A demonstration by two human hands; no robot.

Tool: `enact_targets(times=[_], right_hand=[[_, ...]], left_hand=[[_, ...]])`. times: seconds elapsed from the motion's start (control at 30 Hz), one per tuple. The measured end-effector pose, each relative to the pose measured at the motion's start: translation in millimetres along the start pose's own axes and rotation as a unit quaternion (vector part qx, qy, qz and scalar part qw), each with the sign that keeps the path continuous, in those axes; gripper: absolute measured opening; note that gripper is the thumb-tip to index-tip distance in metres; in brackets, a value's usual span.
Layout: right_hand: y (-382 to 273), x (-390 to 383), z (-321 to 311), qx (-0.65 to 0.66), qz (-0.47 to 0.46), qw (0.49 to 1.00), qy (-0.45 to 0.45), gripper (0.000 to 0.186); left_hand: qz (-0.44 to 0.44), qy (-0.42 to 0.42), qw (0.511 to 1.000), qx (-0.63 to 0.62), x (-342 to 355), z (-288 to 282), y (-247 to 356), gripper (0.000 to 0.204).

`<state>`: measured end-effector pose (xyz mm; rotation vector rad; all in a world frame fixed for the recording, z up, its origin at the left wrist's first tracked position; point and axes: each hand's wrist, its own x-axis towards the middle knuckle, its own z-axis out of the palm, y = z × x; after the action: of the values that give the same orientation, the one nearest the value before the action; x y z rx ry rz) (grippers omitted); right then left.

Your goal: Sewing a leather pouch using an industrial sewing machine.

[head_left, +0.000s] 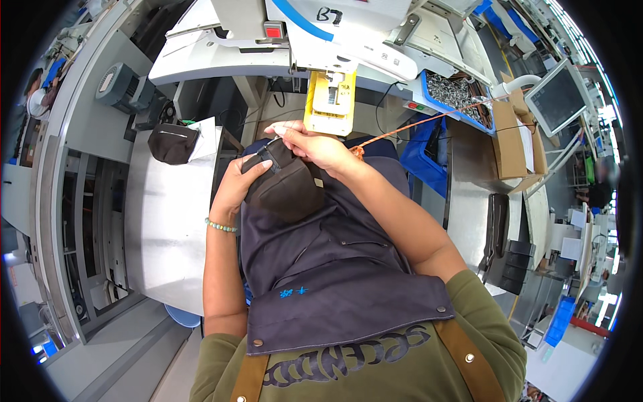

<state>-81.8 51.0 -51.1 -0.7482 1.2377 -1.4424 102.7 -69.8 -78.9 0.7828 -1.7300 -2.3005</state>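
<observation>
A small black fabric pouch (288, 193) rests above my lap, over the dark apron. My left hand (234, 182) grips its left side, thumb lying across a black strap on the top. At the pouch's upper edge, the fingers of my right hand (318, 149) are pinched together on the fabric. A tiny pale bit shows by the fingertips; I cannot make out what it is. Just beyond the hands is the yellow plate (341, 124) of a white machine (315, 50). An orange cord (408, 126) runs from near my right wrist toward the upper right.
On the left metal table (164, 221) lies another black pouch (173, 143) with a zipper, beside white paper. A blue tray (429, 100) of small metal parts stands right of the machine. Further right are a cardboard box (507, 154), a screen (556, 97) and stacked black pieces (518, 264).
</observation>
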Motion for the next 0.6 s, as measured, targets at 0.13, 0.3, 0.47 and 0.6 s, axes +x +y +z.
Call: enact_targets(times=[0.13,0.3,0.47,0.6], right_hand=[[14,9,-12,-0.097,-0.073,0.993,-0.008,0.032],[8,8,-20,-0.083,-0.027,0.996,-0.011,0.031],[-3,2,-27,-0.052,0.046,0.997,-0.026,0.03],[18,15,-41,-0.03,-0.006,0.997,-0.07,0.03]], left_hand=[[-0.004,0.009,1.0,-0.005,8,7,1,0.02],[-0.014,0.019,0.999,-0.024,12,12,-6,0.02],[-0.035,0.013,0.999,-0.02,12,13,-6,0.019],[-0.04,0.016,0.999,-0.011,13,14,-4,0.019]])
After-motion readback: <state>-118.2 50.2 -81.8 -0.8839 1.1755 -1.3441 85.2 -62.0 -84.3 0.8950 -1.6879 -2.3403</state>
